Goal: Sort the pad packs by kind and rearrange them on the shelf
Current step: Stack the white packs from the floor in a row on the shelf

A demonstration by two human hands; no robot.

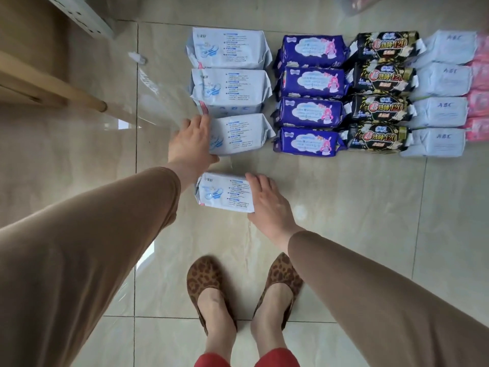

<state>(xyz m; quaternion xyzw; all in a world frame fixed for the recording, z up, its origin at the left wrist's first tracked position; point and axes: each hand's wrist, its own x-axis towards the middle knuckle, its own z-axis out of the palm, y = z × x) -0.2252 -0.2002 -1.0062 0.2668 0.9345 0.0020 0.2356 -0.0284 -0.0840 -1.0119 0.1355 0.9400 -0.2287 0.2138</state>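
Note:
Pad packs lie in columns on the tiled floor. The left column holds pale blue packs (229, 50). My left hand (191, 143) grips the left end of the third pale blue pack (242, 133). My right hand (267, 201) holds the right end of a fourth pale blue pack (225, 193), which sits apart, nearer my feet. To the right run a column of purple packs (311, 83), a column of black packs (381, 91), a column of pale ABC packs (442, 94) and pink packs (479, 99) at the frame's right edge.
A wooden furniture leg (53, 87) and a white perforated panel (82, 14) stand at the upper left. A clear plastic sheet (158, 83) lies left of the packs. My feet in leopard-print shoes (243, 284) stand below the packs.

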